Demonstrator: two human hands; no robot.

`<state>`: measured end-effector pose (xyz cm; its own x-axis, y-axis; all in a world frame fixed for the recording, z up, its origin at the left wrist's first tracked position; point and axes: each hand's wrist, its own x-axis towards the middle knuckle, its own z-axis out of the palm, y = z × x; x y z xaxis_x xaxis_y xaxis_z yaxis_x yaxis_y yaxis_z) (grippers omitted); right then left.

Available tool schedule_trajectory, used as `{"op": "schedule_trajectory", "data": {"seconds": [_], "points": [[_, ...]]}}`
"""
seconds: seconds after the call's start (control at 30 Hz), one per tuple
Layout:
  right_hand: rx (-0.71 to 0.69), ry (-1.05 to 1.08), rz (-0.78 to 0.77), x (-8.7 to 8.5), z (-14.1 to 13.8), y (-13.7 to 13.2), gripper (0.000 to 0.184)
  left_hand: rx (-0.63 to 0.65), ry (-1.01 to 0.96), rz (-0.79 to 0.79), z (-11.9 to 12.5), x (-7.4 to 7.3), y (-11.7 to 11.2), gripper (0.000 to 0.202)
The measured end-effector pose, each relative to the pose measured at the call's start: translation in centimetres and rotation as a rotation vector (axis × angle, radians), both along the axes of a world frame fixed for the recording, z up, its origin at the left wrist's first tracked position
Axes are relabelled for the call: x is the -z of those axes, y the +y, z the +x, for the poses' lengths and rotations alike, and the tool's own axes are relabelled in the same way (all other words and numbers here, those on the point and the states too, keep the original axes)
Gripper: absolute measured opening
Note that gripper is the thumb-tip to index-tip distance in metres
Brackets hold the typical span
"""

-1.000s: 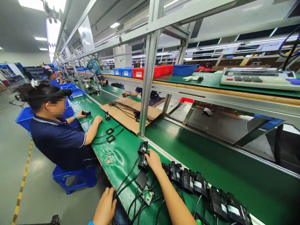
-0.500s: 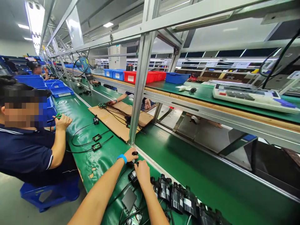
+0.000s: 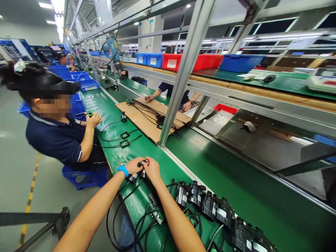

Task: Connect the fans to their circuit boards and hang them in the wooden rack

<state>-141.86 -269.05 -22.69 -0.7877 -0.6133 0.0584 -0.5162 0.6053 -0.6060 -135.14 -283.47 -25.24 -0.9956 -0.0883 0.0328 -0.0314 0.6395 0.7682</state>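
Observation:
My left hand (image 3: pixel 135 166), with a blue wristband, is closed around a black pump (image 3: pixel 133 177) with a white label. Touching it, my right hand (image 3: pixel 152 168) is closed on a second black pump (image 3: pixel 143 173). The pumps are close together near the bench's left edge, and fingers cover much of them. Black cables (image 3: pixel 111 213) run down from them and loop past the edge. To the right of my right forearm, several similar pumps (image 3: pixel 195 193) stand in a row. A small circuit board (image 3: pixel 157 214) with cables lies by my right forearm.
A co-worker (image 3: pixel 56 129) sits at the left, holding a green part. Two small boards in black cases (image 3: pixel 124 143) lie ahead on the green bench (image 3: pixel 141 150). Beyond are a cardboard sheet (image 3: pixel 141 122) with cables and a metal post (image 3: pixel 181 77). Another person's hands reach in behind.
Both hands have moved left with the pumps, drawing them together toward the bench edge. Cables now hang over that edge. The view has turned, and more of the pump row shows.

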Motion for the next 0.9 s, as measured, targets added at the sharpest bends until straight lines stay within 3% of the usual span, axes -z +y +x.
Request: {"op": "schedule_trajectory", "data": {"seconds": [0.1,0.23,0.3,0.33,0.4,0.5,0.67,0.77,0.9], "points": [[-0.148,-0.028,-0.013,-1.3,1.4,-0.9,0.043,-0.148,-0.042,-0.041,0.8,0.0,-0.8,0.033],[-0.291,-0.021,0.036,-1.9,2.4,3.2,0.043,-0.321,-0.063,0.007,1.9,0.9,-1.4,0.028],[-0.441,-0.073,0.177,-1.1,2.0,6.6,0.042,-0.414,-0.075,0.035,2.4,1.4,-1.8,0.027],[-0.569,-0.102,0.325,-0.6,1.6,8.2,0.045,-0.454,-0.077,0.049,2.7,1.6,-2.1,0.027],[-0.659,-0.087,0.470,0.5,0.8,10.8,0.050,-0.530,-0.076,0.073,3.4,1.9,-2.8,0.028],[-0.706,-0.031,0.562,0.9,0.2,12.5,0.062,-0.631,-0.058,0.100,4.7,2.1,-3.8,0.028],[-0.776,-0.011,0.639,0.4,1.1,13.0,0.106,-0.708,-0.045,0.133,7.4,2.9,-5.2,0.023],[-0.814,0.060,0.614,0.8,1.4,13.6,0.104,-0.731,-0.041,0.144,8.5,3.3,-5.4,0.024],[-0.827,0.056,0.542,1.8,0.6,13.1,0.081,-0.782,-0.005,0.155,9.7,3.2,-4.7,0.023]]}}
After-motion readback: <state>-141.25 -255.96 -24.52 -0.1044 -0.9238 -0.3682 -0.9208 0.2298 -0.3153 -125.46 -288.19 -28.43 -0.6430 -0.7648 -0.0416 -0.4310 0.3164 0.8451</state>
